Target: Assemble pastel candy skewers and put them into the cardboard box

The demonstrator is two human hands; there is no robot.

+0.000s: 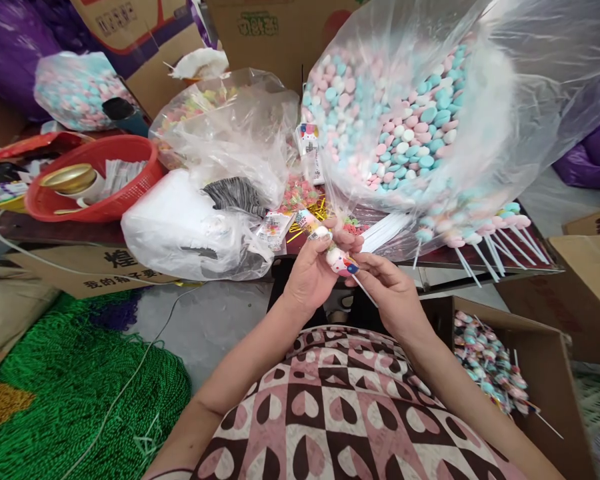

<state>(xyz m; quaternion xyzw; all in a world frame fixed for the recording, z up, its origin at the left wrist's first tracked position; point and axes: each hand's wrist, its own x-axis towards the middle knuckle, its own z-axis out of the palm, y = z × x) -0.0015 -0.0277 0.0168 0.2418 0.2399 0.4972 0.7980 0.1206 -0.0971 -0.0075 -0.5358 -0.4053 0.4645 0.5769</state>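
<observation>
Both hands are at the table's front edge, close to my body. My left hand (313, 270) is closed around a lollipop (341, 261) covered by a printed wrapper with white, red and blue patches. My right hand (387, 287) pinches the lower end of that wrapper, where the white stick comes out and points down to the right. Just behind the hands lie gold twist ties (316, 217) and a pile of white sticks (387, 230). On the right table edge rest several candy pieces on sticks (473, 237), their sticks hanging over.
A large clear bag (410, 143) of pink, blue and white candies stands behind. To the left are a bag of gummies (205, 107), a white plastic bag (180, 220) and a red basket (140, 180). Finished-looking lollipops fill a cardboard box (535, 333) below right. Green cords (105, 373) lie on the floor.
</observation>
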